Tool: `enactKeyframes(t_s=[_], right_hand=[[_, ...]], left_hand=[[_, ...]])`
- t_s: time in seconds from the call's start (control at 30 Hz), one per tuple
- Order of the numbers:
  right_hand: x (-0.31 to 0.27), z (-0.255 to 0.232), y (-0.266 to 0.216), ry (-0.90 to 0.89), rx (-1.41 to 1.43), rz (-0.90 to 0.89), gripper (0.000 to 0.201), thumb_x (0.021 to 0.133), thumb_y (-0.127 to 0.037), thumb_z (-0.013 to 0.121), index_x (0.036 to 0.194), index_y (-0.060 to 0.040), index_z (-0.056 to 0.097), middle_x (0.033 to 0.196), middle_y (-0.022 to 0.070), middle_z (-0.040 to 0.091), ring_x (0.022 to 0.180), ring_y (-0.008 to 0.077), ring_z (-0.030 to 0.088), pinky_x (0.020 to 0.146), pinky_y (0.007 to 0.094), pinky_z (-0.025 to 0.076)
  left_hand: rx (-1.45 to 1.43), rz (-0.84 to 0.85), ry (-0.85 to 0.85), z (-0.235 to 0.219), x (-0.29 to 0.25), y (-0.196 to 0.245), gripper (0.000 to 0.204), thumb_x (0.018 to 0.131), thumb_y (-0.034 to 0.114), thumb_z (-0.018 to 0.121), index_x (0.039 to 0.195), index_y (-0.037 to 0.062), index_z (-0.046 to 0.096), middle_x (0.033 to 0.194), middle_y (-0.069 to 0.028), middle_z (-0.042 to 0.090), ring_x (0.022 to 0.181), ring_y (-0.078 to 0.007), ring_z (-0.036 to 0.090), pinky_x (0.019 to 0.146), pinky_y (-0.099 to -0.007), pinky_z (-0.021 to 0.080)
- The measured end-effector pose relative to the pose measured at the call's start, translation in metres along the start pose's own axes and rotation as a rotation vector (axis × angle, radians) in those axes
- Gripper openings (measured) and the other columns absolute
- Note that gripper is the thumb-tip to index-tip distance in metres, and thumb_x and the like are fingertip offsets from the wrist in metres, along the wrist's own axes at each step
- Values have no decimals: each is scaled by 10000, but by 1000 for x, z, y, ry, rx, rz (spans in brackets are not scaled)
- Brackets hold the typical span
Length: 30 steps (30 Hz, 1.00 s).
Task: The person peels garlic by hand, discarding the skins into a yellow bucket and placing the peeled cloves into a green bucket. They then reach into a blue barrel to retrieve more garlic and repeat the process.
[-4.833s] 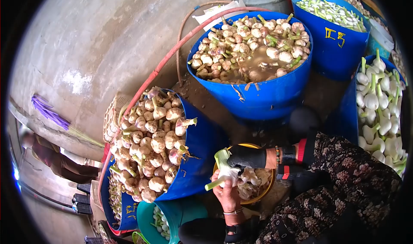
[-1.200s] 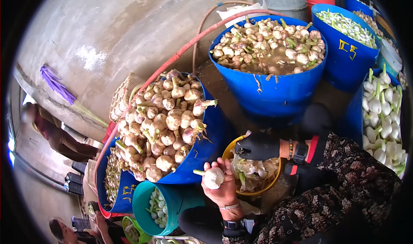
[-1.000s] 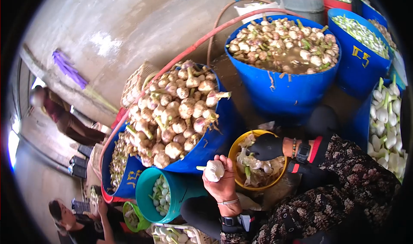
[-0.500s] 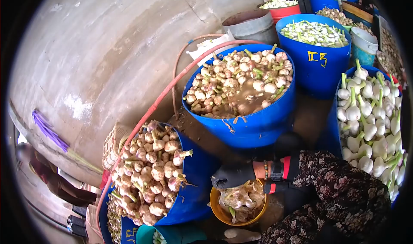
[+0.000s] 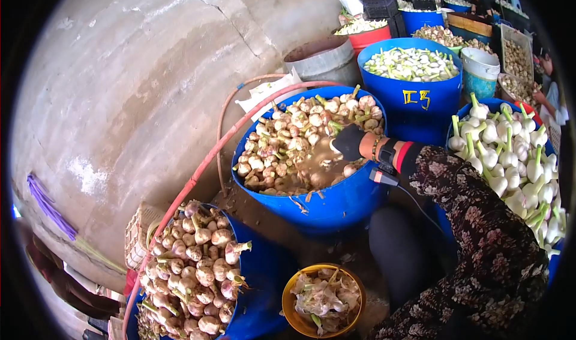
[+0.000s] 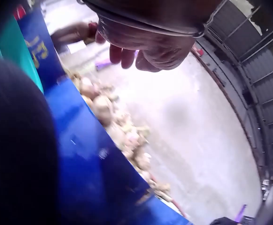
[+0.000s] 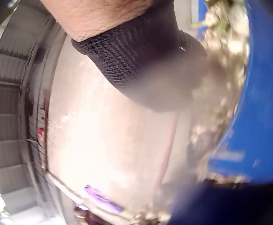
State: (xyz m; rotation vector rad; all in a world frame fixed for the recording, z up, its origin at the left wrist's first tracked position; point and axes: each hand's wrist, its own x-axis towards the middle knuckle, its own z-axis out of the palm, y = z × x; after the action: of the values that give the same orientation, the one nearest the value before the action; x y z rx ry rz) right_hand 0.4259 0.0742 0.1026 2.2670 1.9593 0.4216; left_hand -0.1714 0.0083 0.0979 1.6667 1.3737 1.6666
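My right hand (image 5: 349,142), in a black knit glove, reaches over the right rim of a blue tub (image 5: 315,211) in the head view. Garlic bulbs (image 5: 288,130) with short green stems crowd its muddy water, and the fingertips are right at the bulbs. In the right wrist view the glove (image 7: 136,56) is blurred and the fingers are hidden, so I cannot tell whether they grip a bulb. My left hand (image 6: 141,49) shows only in the left wrist view, fingers hanging loosely with no bulb visible in them. Below it are a blue barrel (image 6: 94,145) and heaped garlic (image 6: 103,108).
A yellow bucket (image 5: 287,307) of garlic peelings stands on the floor. To the left is a barrel heaped with unpeeled garlic (image 5: 201,268); at right, a blue tub of cleaned white garlic (image 5: 510,160). A red hose (image 5: 198,175) arcs along the wall past the tubs.
The left hand held a garlic bulb a second ago; it has left the head view. The right gloved hand moved from the yellow bucket up to the tub of soaking garlic.
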Motion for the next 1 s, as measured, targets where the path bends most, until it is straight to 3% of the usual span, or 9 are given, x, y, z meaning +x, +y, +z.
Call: enactKeyframes(t_s=[0.2, 0.37, 0.43, 0.53, 0.63, 0.67, 0.7, 0.8, 1.0], right_hand=[[9, 34, 25, -79, -83, 97, 148, 660, -178, 668, 777, -113, 729, 764, 94, 699, 728, 299, 686, 594, 448, 512], [-6, -3, 32, -34, 352, 274, 426, 659, -314, 718, 1021, -92, 683, 987, 139, 686, 914, 325, 654, 788, 436, 510], [-3, -14, 23, 128, 576, 100, 452, 691, -344, 723, 1037, -59, 666, 996, 162, 679, 935, 332, 644, 828, 425, 497], [-17, -49, -47, 362, 942, -178, 421, 725, -237, 734, 1066, -15, 626, 1012, 167, 670, 935, 305, 648, 845, 394, 496], [-62, -94, -151, 223, 1049, -401, 425, 765, -205, 714, 1151, -73, 598, 1059, 150, 660, 928, 293, 656, 834, 354, 509], [-71, -82, -187, 642, 740, -580, 386, 772, -230, 704, 1123, -98, 612, 1009, 150, 653, 895, 311, 649, 798, 383, 512], [-89, -99, -217, 334, 802, -583, 321, 791, -248, 676, 1075, -110, 619, 977, 133, 638, 882, 319, 632, 754, 407, 512], [-102, -80, -280, 486, 807, -902, 264, 811, -238, 646, 1019, -81, 606, 929, 111, 612, 842, 306, 610, 700, 418, 511], [-101, -73, -305, 303, 1409, -748, 238, 907, -199, 621, 1080, -34, 625, 999, 146, 661, 884, 304, 652, 799, 394, 516]], left_hand=[[-558, -317, -424, 146, -53, 10, 143, 811, -96, 622, 908, 7, 636, 846, -67, 668, 777, -128, 631, 733, -241, 504], [-580, -355, -617, 159, -90, -7, 150, 889, 13, 597, 1039, 6, 586, 849, -92, 674, 767, -166, 651, 755, -284, 529], [-632, -406, -608, 160, -92, 1, 181, 895, 38, 599, 1072, 12, 569, 875, -92, 668, 769, -174, 651, 751, -295, 533], [-804, -538, -689, 158, -85, 14, 359, 941, 83, 552, 1278, 37, 438, 1088, -114, 595, 883, -213, 641, 783, -337, 548], [-971, -603, -647, 156, -82, 22, 468, 944, 248, 577, 1332, 60, 394, 1133, -141, 581, 963, -262, 633, 804, -400, 537], [-1049, -623, -640, 153, -81, 17, 500, 945, 279, 581, 1349, 65, 380, 1139, -144, 578, 978, -271, 629, 811, -410, 535], [-1083, -617, -632, 147, -80, 16, 485, 945, 323, 581, 1323, 73, 408, 1145, -126, 580, 986, -274, 623, 830, -418, 528], [-1102, -652, -405, 131, -82, 1, 419, 918, 290, 625, 1242, 78, 464, 1126, -69, 596, 949, -261, 624, 819, -397, 526], [-1036, -553, -328, 80, -82, -18, 636, 819, 107, 724, 1329, 40, 350, 1058, -84, 586, 876, -182, 609, 784, -334, 526]])
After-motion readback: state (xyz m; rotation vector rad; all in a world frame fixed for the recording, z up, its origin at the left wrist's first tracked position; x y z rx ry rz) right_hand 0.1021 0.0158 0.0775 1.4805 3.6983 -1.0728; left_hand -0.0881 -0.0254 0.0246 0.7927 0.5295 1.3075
